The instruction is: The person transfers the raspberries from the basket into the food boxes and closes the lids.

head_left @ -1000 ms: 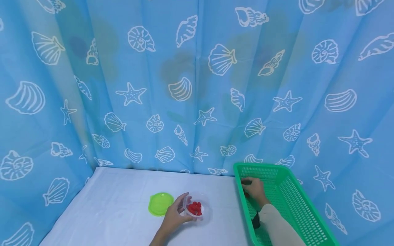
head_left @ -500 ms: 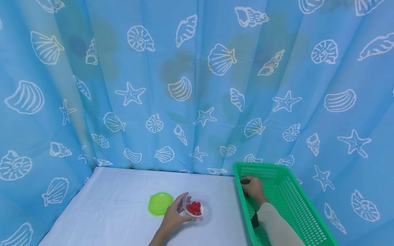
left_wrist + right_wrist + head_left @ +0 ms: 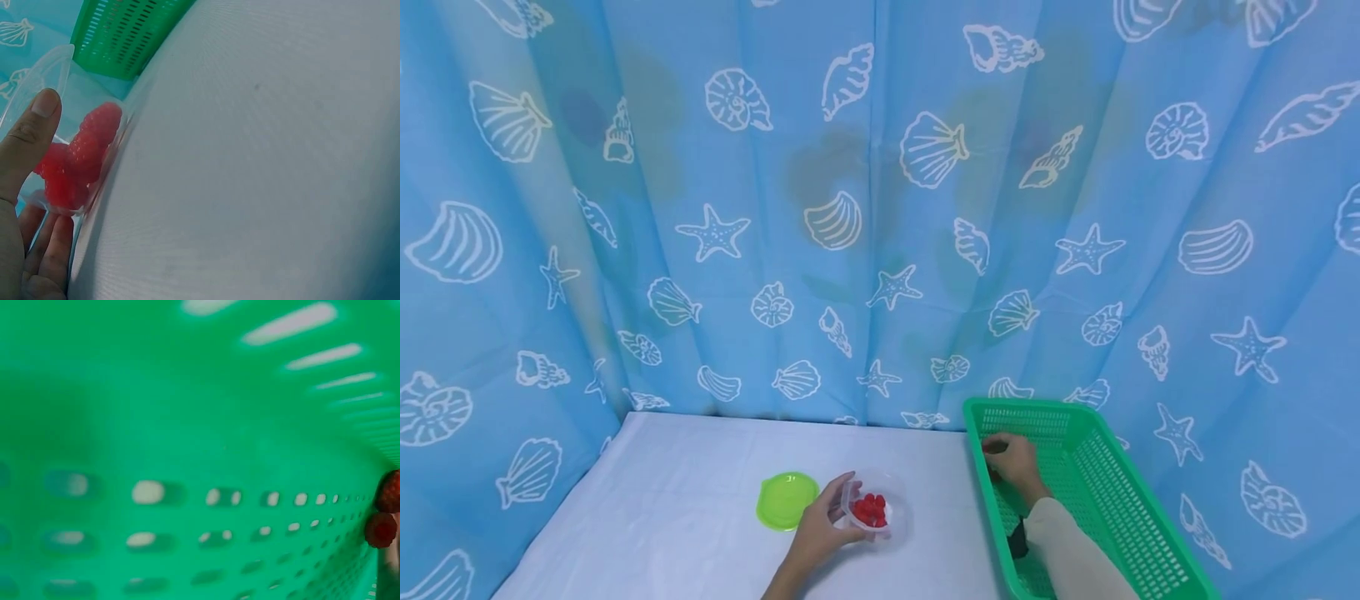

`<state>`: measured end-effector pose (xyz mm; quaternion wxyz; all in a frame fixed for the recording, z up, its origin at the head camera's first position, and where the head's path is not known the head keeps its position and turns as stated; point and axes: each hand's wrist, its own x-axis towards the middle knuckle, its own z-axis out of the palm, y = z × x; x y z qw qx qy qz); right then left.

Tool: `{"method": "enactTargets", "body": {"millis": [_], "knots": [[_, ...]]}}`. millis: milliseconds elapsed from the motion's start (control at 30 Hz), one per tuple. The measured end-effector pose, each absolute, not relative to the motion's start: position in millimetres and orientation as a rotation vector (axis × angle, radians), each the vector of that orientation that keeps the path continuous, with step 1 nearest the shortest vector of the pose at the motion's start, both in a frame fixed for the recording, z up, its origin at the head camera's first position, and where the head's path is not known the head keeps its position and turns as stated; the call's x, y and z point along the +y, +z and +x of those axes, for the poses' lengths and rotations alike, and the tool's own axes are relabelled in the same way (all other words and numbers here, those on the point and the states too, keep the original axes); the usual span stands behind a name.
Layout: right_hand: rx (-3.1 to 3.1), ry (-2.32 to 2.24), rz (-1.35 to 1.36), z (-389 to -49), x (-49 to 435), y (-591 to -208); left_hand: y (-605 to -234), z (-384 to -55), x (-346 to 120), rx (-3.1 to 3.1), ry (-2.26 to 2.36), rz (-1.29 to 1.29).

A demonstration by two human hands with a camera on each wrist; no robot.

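Observation:
On the white cloth, my left hand point(image 3: 822, 529) holds a clear plastic tub point(image 3: 891, 490), thumb on one side and fingers on the other. The tub leans toward the hand and has several raspberries point(image 3: 84, 150) inside. My right hand point(image 3: 1019, 463) reaches down into the green basket point(image 3: 1120, 500), fingers curled against its left wall. Two red fruits show at the right edge of the right wrist view: a raspberry point(image 3: 380, 530) at the fingertips and a darker red one point(image 3: 390, 491) above it. Most of the right hand lies outside that view.
A lime-green round lid point(image 3: 786, 502) lies left of the tub. The basket's tall slotted wall stands between the tub and my right hand. Behind the table hangs a blue curtain point(image 3: 880, 217) with white shell prints. A black thing point(image 3: 1018, 540) sits by the right wrist.
The head view has shifted slightly. Both hands keep nearly the same places, the left on the tub and the right at the basket's left wall.

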<state>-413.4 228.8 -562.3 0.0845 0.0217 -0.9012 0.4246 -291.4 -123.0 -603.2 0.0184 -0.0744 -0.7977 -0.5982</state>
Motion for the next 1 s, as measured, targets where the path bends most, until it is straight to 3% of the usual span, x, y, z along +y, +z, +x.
{"method": "enactTargets", "body": {"millis": [367, 700, 1000], "knots": [[-2.763, 1.331, 0.011, -413.2, 223.2, -556.1, -604.1, -292.9, -124.9, -2.466, -1.860, -0.247], [-2.648, 1.296, 0.126, -415.8, 236.2, -557.9, -605.2, -292.7, -122.9, -2.466, -1.848, -0.241], [-2.557, 1.223, 0.289, -424.0, 235.7, -513.0, -606.7, -291.3, -123.8, -2.454, -1.877, -0.252]]}}
